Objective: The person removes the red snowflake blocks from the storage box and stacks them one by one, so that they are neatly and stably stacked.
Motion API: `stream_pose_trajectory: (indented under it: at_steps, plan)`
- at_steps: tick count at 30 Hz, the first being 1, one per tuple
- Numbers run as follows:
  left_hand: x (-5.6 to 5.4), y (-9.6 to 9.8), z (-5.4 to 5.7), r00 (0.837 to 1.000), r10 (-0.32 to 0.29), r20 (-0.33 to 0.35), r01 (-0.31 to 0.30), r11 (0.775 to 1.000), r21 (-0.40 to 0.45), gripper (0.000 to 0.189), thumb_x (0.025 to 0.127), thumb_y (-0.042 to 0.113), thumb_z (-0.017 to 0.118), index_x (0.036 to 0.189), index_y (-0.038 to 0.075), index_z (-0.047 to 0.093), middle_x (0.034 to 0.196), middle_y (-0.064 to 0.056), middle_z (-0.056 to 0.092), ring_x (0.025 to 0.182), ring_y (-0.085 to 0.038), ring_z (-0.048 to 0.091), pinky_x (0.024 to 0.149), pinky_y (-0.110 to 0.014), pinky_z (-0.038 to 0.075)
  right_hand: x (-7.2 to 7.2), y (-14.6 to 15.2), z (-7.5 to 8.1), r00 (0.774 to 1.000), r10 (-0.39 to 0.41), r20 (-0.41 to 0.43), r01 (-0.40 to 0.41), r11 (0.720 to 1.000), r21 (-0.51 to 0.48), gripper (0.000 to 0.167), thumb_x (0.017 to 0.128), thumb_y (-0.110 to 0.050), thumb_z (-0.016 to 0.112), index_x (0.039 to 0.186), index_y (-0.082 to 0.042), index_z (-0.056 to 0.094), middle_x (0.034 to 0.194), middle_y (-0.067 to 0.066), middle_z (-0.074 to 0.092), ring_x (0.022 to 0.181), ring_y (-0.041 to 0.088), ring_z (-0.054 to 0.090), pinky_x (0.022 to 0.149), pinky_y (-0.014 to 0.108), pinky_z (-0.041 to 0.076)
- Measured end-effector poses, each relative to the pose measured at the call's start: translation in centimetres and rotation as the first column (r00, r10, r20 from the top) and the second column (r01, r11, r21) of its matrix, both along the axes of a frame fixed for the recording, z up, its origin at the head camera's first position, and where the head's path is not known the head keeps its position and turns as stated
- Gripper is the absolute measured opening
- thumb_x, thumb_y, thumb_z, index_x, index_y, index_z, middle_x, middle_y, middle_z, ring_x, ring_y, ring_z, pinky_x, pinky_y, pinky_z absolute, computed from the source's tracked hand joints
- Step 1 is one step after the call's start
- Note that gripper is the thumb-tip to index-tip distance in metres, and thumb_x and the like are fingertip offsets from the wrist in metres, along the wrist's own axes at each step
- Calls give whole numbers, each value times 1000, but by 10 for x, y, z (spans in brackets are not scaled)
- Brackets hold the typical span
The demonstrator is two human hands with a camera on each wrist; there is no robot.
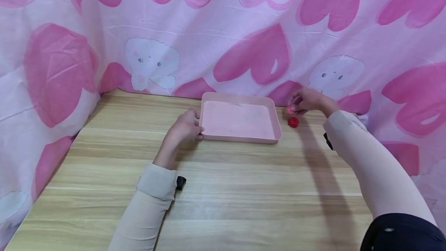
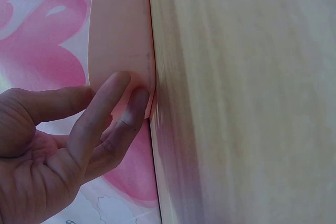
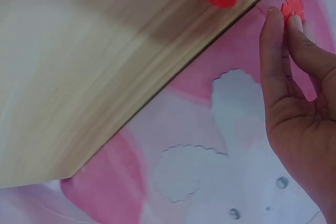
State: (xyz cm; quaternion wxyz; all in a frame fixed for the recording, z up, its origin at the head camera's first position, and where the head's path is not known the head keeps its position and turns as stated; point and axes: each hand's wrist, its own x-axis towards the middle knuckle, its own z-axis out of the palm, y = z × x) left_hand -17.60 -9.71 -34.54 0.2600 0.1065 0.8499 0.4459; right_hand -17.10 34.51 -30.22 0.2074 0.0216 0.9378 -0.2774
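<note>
A shallow pink tray (image 1: 240, 121) lies on the wooden table near the back curtain, with nothing in it. My left hand (image 1: 186, 126) is at its left end; in the left wrist view, the fingertips (image 2: 122, 80) touch the tray's outer wall (image 2: 119, 30) near a corner. To the right of the tray, my right hand (image 1: 306, 100) pinches a small red flower-shaped plastic piece (image 3: 292, 6) between thumb and finger. Just below that hand, a red cluster of similar notched pieces (image 1: 293, 122) rests on the table, apart from the tray.
The light wooden table (image 1: 251, 196) reaches back to a hanging pink curtain (image 1: 223, 30) with hearts and white animal figures. The curtain encloses the back and both sides. A dark round object (image 1: 402, 233) covers the lower right corner.
</note>
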Motion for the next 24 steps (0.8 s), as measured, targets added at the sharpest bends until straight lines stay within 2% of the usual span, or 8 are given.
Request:
stream_pose_trajectory:
  at_steps: [5,12,24]
  plan:
    - [-1,-2,0,1000,2,4,-2,1000,3,40,103,-5,62,138,-6,43,121,-29,69,83,-24,76,83,-37,65,8,8,-5,1000,1,30,0,1000,-4,20,102,4,68,119,12,64,102,20,65,84,21,72,81,45,69]
    - [0,-2,-2,1000,-2,9,2,1000,7,41,103,-5,62,139,-6,43,123,-30,69,84,-25,76,85,-37,65,14,16,-14,994,5,110,-7,1000,19,20,104,1,65,123,9,63,113,23,62,94,22,68,86,43,68]
    - [1,-3,0,1000,-10,1,10,1000,16,39,104,-6,61,138,-7,42,123,-32,70,89,-28,76,87,-38,66,18,22,-24,994,-12,111,8,999,34,25,104,-4,69,125,7,62,112,21,60,91,22,62,79,36,66]
